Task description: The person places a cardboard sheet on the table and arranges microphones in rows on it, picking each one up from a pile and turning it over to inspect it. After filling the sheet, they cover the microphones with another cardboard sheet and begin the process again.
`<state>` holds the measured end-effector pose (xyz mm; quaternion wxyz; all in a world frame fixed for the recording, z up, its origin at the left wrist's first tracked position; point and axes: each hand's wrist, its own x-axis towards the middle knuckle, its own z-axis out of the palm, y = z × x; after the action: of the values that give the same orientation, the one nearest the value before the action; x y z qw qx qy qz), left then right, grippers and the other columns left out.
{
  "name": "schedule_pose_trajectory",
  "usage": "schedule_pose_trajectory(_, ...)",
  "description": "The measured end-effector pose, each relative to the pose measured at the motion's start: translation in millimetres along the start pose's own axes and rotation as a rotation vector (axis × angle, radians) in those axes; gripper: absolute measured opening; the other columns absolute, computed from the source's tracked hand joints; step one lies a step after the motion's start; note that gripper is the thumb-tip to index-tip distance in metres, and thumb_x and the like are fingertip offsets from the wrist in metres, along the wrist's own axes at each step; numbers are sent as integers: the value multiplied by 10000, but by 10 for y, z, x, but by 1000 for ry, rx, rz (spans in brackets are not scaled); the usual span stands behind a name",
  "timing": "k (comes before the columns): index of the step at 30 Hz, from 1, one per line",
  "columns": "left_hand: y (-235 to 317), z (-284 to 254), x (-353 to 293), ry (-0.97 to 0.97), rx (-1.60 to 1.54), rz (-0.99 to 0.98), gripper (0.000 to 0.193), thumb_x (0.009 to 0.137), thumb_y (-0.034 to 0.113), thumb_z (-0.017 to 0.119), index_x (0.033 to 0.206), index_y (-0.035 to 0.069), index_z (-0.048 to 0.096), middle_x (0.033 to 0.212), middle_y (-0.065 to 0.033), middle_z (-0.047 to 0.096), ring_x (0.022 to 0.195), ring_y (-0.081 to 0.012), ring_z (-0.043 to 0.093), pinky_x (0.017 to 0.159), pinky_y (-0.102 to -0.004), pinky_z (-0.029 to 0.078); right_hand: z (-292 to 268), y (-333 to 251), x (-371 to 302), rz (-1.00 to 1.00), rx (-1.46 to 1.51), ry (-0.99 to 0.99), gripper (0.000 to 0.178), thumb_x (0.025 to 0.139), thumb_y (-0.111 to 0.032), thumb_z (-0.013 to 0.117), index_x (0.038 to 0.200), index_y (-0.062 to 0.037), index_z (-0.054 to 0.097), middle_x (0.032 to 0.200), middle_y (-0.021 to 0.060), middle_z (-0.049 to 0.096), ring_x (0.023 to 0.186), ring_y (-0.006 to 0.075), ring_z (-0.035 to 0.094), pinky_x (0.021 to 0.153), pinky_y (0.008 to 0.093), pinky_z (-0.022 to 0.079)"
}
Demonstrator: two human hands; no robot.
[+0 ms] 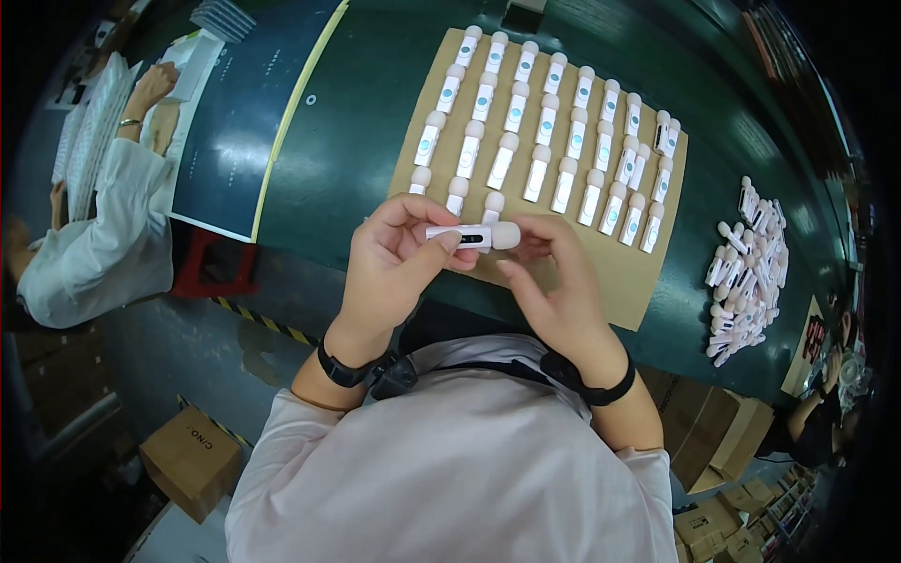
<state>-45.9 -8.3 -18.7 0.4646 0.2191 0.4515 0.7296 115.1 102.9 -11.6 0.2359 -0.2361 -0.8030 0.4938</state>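
My left hand (399, 249) holds a small white wand-shaped device (472, 236) with a rounded pale pink head and a dark window on its side. Its thumb presses on the device's body, and the head points to the right. Close to that head is my right hand (563, 281), with its thumb and fingers apart and nothing seen between them. Beyond both hands, similar devices (507, 161) lie in rows on a brown cardboard sheet (610, 267), many showing a blue round mark. My hands hide part of the nearest row.
A loose pile of the same devices (751, 281) lies on the dark green table (347, 141) at right. At left, a person in a white sleeve (113, 235) works beside a dark blue board (225, 131). Cardboard boxes (192, 460) stand on the floor; another person (817, 413) is at far right.
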Motion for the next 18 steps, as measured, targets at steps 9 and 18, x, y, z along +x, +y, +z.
schedule_pose_trajectory(9, 24, 340, -44, -128, 95, 89, 149, 915, -40, 606, 1058, -43, 561, 962, -117, 660, 868, -151, 685, 791, -275, 587, -334, 12, -133, -130, 202, 53, 304, 890, 10, 665, 1180, 24, 576, 1038, 86, 609, 914, 155, 580, 837, 280, 471)
schedule_pose_trajectory(18, -1, 648, -69, -232, 207, -18, 163, 942, -10, 581, 1102, -33, 560, 995, -91, 636, 851, -114, 640, 758, -239, 554, -480, -13, -317, -34, 274, 104, 185, 929, -16, 637, 1096, 29, 570, 1034, 90, 630, 932, 136, 591, 849, 268, 471)
